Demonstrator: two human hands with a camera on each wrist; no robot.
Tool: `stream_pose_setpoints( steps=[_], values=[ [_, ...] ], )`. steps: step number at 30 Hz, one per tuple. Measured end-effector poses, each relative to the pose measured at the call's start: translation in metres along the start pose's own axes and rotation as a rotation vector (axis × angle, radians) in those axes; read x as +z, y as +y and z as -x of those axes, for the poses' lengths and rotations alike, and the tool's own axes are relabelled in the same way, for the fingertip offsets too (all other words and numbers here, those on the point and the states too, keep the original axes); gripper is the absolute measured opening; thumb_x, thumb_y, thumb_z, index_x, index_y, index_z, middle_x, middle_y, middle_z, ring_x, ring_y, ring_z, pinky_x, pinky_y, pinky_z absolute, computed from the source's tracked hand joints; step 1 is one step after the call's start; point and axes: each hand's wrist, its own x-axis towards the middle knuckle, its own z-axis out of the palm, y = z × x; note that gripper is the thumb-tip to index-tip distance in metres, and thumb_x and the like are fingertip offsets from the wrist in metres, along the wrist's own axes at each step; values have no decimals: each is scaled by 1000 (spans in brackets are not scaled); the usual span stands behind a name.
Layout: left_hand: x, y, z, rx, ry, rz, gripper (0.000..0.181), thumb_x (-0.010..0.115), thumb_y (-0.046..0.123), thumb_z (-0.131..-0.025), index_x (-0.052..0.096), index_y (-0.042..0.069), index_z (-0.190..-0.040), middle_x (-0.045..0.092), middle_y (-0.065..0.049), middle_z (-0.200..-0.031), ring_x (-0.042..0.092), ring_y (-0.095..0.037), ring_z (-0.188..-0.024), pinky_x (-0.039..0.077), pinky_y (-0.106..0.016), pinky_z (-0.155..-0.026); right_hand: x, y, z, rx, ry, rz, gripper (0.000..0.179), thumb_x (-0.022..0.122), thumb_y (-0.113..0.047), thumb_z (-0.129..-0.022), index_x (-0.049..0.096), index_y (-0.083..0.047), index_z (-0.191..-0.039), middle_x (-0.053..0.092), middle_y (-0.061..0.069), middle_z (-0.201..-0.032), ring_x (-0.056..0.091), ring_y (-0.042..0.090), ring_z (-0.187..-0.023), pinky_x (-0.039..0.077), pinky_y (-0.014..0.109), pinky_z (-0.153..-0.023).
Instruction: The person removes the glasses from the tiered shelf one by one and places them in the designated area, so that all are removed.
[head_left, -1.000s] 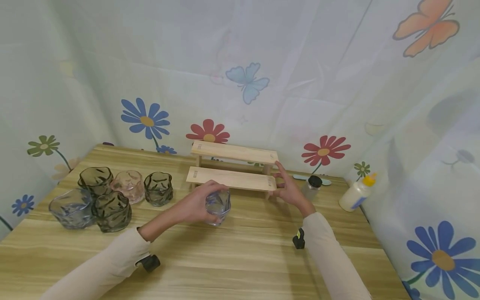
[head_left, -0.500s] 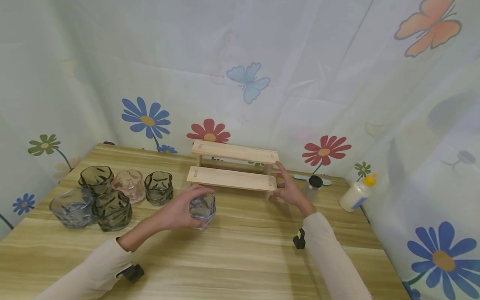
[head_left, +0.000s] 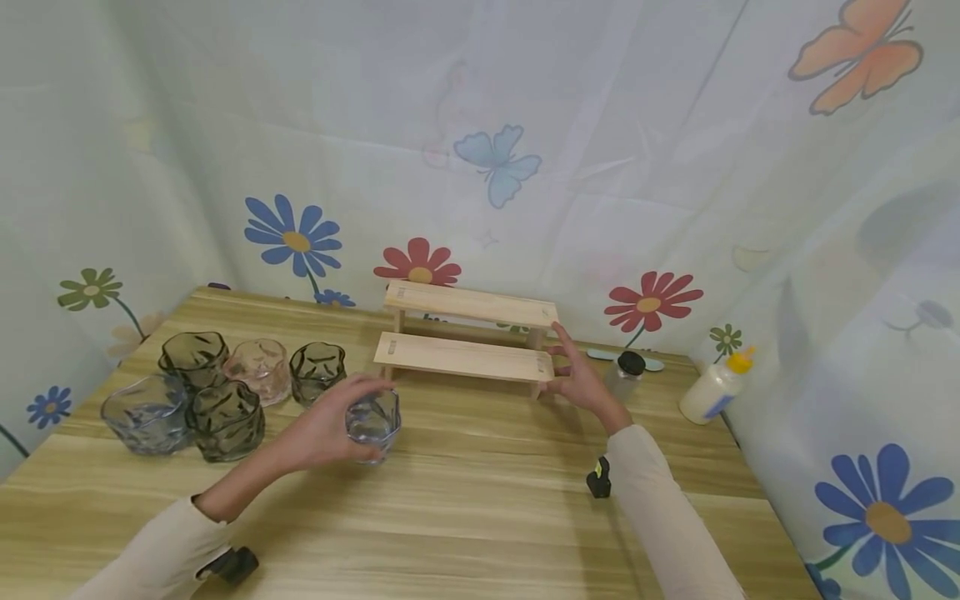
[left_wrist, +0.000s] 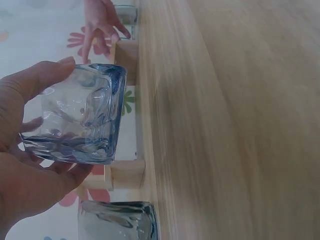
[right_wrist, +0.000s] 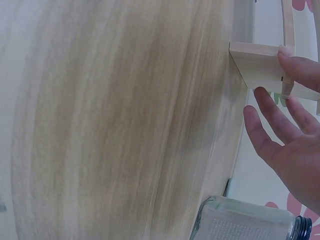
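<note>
My left hand (head_left: 318, 429) grips a clear, bluish tumbler (head_left: 375, 421), thumb on one side and fingers curled round the other. In the left wrist view this tumbler (left_wrist: 75, 115) appears raised off the table. Behind it stands a two-step wooden shelf (head_left: 465, 358) with bare steps. At the shelf's right end is my right hand (head_left: 581, 382); its fingers are spread and fairly straight. The right wrist view has the thumb of this hand (right_wrist: 300, 145) touching the shelf's edge, with the other fingers beside the end support (right_wrist: 260, 65).
Several faceted tumblers stand grouped at left: smoky ones (head_left: 225, 423), a pinkish one (head_left: 258, 372) and a bluish one (head_left: 146, 417). Right of the shelf are a black-lidded jar (head_left: 624, 375) and a glue bottle (head_left: 711, 396) with an orange cap. A patterned curtain (head_left: 570, 208) hangs behind.
My left hand has carried the bluish tumbler leftward, away from the shelf's front and toward the grouped tumblers. My right hand has stayed at the shelf's right end.
</note>
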Motion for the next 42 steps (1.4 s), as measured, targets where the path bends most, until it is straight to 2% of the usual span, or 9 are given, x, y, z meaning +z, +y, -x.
stream_pose_setpoints(
  steps=[3, 10, 15, 22, 29, 34, 42],
  values=[
    [-4, -4, 4, -1, 13, -13, 86, 95, 17, -61, 56, 17, -138, 56, -14, -132, 56, -40, -119, 52, -61, -88, 0, -1, 0, -1, -5, 2, 111, 72, 8, -85, 3, -33, -162, 39, 27, -152, 56, 53, -122, 53, 54, -96],
    [-14, -10, 13, -34, 31, -57, 86, 95, 18, -62, 55, 13, -139, 54, -17, -134, 54, -45, -122, 49, -66, -92, -1, 0, -2, -15, -1, -1, 111, 72, 9, -84, 3, -31, -162, 39, 29, -151, 55, 54, -121, 52, 54, -96],
    [-19, -14, 18, -61, 42, -75, 88, 95, 16, -62, 54, 12, -139, 54, -16, -129, 54, -44, -120, 50, -65, -89, -2, 1, -3, -25, -8, -4, 111, 72, 9, -84, 1, -27, -162, 37, 31, -151, 55, 56, -121, 52, 55, -96],
    [-22, -20, 24, -83, 57, -114, 89, 95, 17, -62, 53, 11, -140, 54, -19, -131, 51, -48, -122, 48, -68, -88, -2, 0, 0, -33, -17, -22, 111, 72, 10, -84, -1, -20, -162, 34, 34, -152, 53, 59, -120, 52, 57, -95],
    [-25, -25, 30, -132, 48, -127, 90, 95, 19, -62, 52, 9, -141, 54, -20, -129, 53, -49, -119, 49, -68, -87, -1, 0, 0, -34, -4, 6, 110, 72, 9, -85, 2, -27, -162, 38, 31, -151, 56, 56, -119, 54, 53, -95],
    [-27, -31, 33, -142, 66, -131, 90, 95, 22, -63, 52, 5, -140, 53, -22, -131, 55, -49, -117, 48, -67, -90, -1, 0, -1, -42, 5, 16, 110, 73, 8, -84, 3, -27, -162, 39, 31, -150, 57, 55, -119, 53, 53, -95],
    [-29, -36, 37, -169, 48, -130, 89, 93, 22, -66, 49, 8, -143, 49, -27, -138, 51, -54, -122, 46, -71, -89, -1, 0, 0, -76, -8, 15, 110, 74, 5, -85, -1, -18, -162, 38, 35, -149, 56, 59, -116, 54, 56, -92]
  ],
)
